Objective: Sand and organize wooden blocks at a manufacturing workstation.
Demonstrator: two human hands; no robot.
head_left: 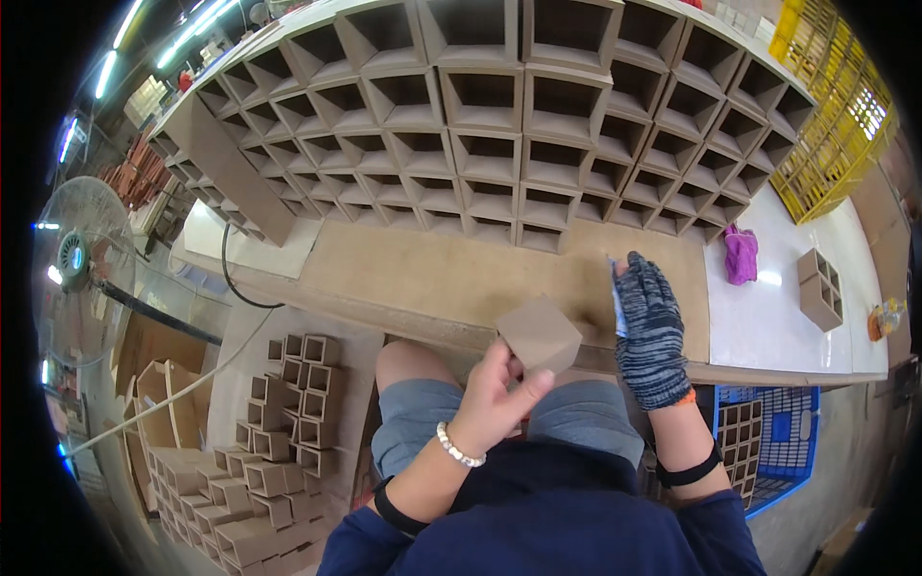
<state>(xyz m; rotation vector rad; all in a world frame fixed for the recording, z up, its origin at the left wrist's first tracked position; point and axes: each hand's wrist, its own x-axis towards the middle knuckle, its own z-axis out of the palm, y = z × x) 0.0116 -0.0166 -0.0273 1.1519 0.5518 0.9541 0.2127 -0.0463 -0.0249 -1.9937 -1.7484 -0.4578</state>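
My left hand (492, 401), bare and with a beaded bracelet at the wrist, pinches a small greyish-brown cardboard box (541, 333) over the table's front edge. One flat face of that box is turned up. My right hand (653, 331) wears a grey-and-black knitted glove and is just right of the box, apart from it. A thin pale blue strip (618, 300) shows along the glove's thumb side, held against it; its kind cannot be made out. Behind both hands stand stacked open cardboard boxes (488, 142) in several rows, openings facing me.
A brown board (403, 274) covers the middle of the white table (788, 331). On the right are a purple cloth (740, 254), a divided box (820, 290) and a yellow crate (831, 115). A blue crate (783, 442) sits below. More boxes (245, 490) are piled lower left, near a fan (82, 259).
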